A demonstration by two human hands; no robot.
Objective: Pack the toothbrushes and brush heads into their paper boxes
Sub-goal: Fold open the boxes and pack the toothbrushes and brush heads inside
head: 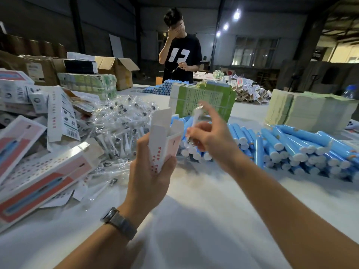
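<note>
Paper box held open above the table

Paper box (165, 141) stands upright in the left hand (150, 167), fingers wrapped around its lower half, top flaps open. Just beside it, the right hand (210, 137) pinches a wrapped brush head (196, 118), blurred, forefinger extended. Blue toothbrushes (287, 146) lie heaped on the table (194, 220) behind.

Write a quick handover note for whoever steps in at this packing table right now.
Left hand grips an open paper box, top flaps up. Right hand holds a wrapped brush head just beside the box mouth, not yet inside.
Wrapped brush heads pile lies left of centre, blue toothbrush handles to the right, boxes at far left.
Left: insert the brush head, close the flaps, and work through the piles. Whether this box already holds a toothbrush cannot be seen.
</note>
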